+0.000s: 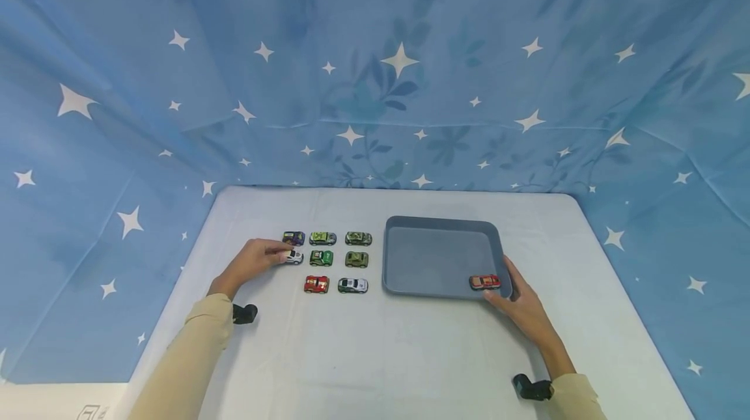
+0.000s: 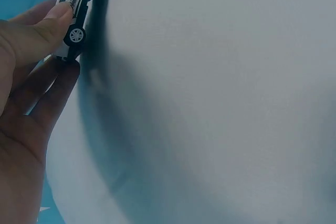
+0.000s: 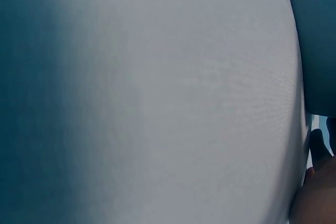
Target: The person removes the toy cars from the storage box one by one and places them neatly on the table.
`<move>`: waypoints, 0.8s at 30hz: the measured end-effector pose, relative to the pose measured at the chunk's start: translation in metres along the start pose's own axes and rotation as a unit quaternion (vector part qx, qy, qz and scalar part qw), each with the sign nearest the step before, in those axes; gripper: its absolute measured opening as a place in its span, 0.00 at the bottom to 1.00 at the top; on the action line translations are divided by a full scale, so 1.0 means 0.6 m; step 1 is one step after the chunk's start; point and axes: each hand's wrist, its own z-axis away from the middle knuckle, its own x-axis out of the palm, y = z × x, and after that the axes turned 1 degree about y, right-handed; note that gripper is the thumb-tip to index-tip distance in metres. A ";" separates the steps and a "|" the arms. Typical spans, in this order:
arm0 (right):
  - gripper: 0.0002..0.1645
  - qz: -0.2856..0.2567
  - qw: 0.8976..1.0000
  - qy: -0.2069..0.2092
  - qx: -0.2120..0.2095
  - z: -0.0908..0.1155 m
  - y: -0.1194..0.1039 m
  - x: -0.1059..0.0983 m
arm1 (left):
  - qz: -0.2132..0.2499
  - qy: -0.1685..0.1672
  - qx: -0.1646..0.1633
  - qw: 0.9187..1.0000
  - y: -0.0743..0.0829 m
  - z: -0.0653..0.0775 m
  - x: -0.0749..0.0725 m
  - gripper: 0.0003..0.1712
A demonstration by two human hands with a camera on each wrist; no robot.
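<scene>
My left hand pinches a white toy car between thumb and fingers, at the left end of the middle row of toy cars. Black wheels and dark lettering show on the car in the left wrist view. On the right, my right hand holds the near right corner of a grey tray, thumb at the front rim and fingers along the side. One red toy car lies inside that corner. Only part of this hand shows in the right wrist view, below the tray wall.
Left of the tray stand a purple car, a yellow-green car, a camouflage car, a green car, an olive car, a red car and a white-and-green car. A starry blue curtain borders the white table.
</scene>
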 end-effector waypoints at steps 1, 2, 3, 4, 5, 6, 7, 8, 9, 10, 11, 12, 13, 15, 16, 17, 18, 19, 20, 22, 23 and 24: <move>0.63 0.000 1.000 0.001 0.000 0.000 0.000 0.000 | -0.001 -0.001 0.000 1.000 -0.002 0.000 0.000 0.16; 0.63 -0.001 1.000 0.001 0.001 -0.001 0.000 0.000 | -0.001 -0.003 -0.001 1.000 -0.003 0.000 0.001 0.16; 0.63 0.000 1.000 0.001 0.002 -0.001 0.001 0.001 | -0.001 -0.004 -0.006 1.000 -0.004 0.000 0.001 0.16; 0.63 0.000 1.000 0.000 0.003 -0.001 0.001 0.001 | -0.003 -0.005 -0.007 1.000 -0.005 0.000 0.001 0.16; 0.63 0.001 1.000 0.000 0.003 -0.001 0.002 0.002 | -0.005 -0.006 -0.010 1.000 -0.005 0.000 0.001 0.16; 0.63 0.001 1.000 0.000 0.003 -0.001 0.002 0.002 | -0.006 -0.008 -0.013 1.000 -0.005 0.001 0.001 0.16; 0.63 0.002 1.000 0.000 0.004 -0.001 0.002 0.002 | -0.007 -0.010 -0.016 1.000 -0.005 0.001 0.001 0.16; 0.63 0.003 1.000 -0.002 0.004 -0.001 0.002 0.002 | -0.009 -0.013 -0.017 1.000 -0.004 0.002 0.001 0.17; 0.63 0.004 1.000 -0.002 0.004 -0.001 0.002 0.001 | -0.013 -0.015 -0.016 1.000 -0.003 0.002 0.001 0.17; 0.63 0.003 1.000 -0.001 0.004 0.000 0.002 0.001 | -0.016 -0.018 -0.016 1.000 -0.001 0.002 0.000 0.17; 0.63 0.002 1.000 0.000 0.004 0.000 0.002 0.000 | -0.019 -0.021 -0.013 1.000 0.001 0.001 -0.001 0.17; 0.63 0.000 1.000 -0.001 0.004 0.000 0.001 0.000 | -0.021 -0.023 -0.011 0.999 0.002 0.001 -0.001 0.17; 0.63 -0.001 1.000 0.000 0.003 0.000 0.000 -0.001 | -0.027 -0.025 -0.005 0.999 0.004 0.001 -0.002 0.17; 0.63 -0.001 1.000 -0.001 0.001 -0.001 -0.002 -0.001 | -0.036 -0.027 -0.001 0.999 0.005 0.001 -0.003 0.16; 0.62 -0.002 1.000 -0.002 -0.001 -0.001 -0.003 -0.001 | -0.039 -0.027 -0.001 0.999 0.006 0.001 -0.003 0.16; 0.62 -0.002 1.000 -0.003 -0.001 -0.001 -0.004 -0.001 | -0.042 -0.028 0.000 0.999 0.006 0.002 -0.004 0.16; 0.62 0.000 1.000 -0.004 -0.001 -0.001 -0.005 -0.001 | -0.044 -0.028 -0.002 0.999 0.006 0.003 -0.003 0.16; 0.63 0.001 1.000 -0.004 0.000 -0.001 -0.004 -0.001 | -0.048 -0.028 -0.001 0.998 0.006 0.004 -0.003 0.16; 0.63 0.002 1.000 -0.005 0.000 0.000 -0.005 -0.001 | -0.048 -0.028 -0.004 0.998 0.006 0.004 -0.003 0.16; 0.63 0.004 1.000 -0.005 0.002 0.001 -0.005 -0.001 | -0.050 -0.027 -0.001 0.998 0.007 0.005 -0.001 0.17; 0.63 0.006 1.000 -0.005 0.004 0.002 -0.004 -0.001 | -0.051 -0.025 0.000 0.998 0.008 0.006 0.000 0.17; 0.63 0.006 1.000 -0.004 0.005 0.002 -0.004 -0.002 | -0.052 -0.023 0.002 0.998 0.009 0.006 0.000 0.18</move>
